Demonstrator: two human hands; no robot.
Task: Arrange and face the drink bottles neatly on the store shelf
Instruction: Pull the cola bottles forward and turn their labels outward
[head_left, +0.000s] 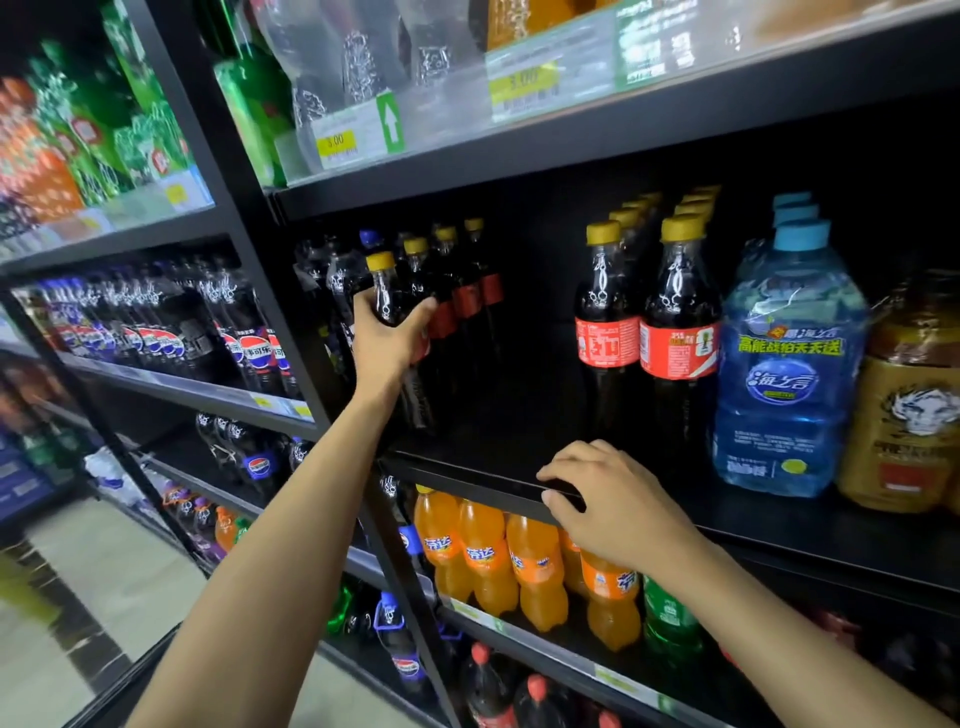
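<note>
Yellow-capped cola bottle gripped round shoulder by left hand, upright, well left of blue water jug; shelf edge clasped by right hand, fingers curled, below-left of jug.

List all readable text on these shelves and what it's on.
"3.00": yellow price tag.
"海之言": blue water bottle.
"高能战拍天天送": same bottle, above the logo.
"芬达": orange bottles.
"事可乐": Pepsi bottles, with the first character cut off.
Too blurred to read: cola labels, brown bottle, other price tags.
</note>
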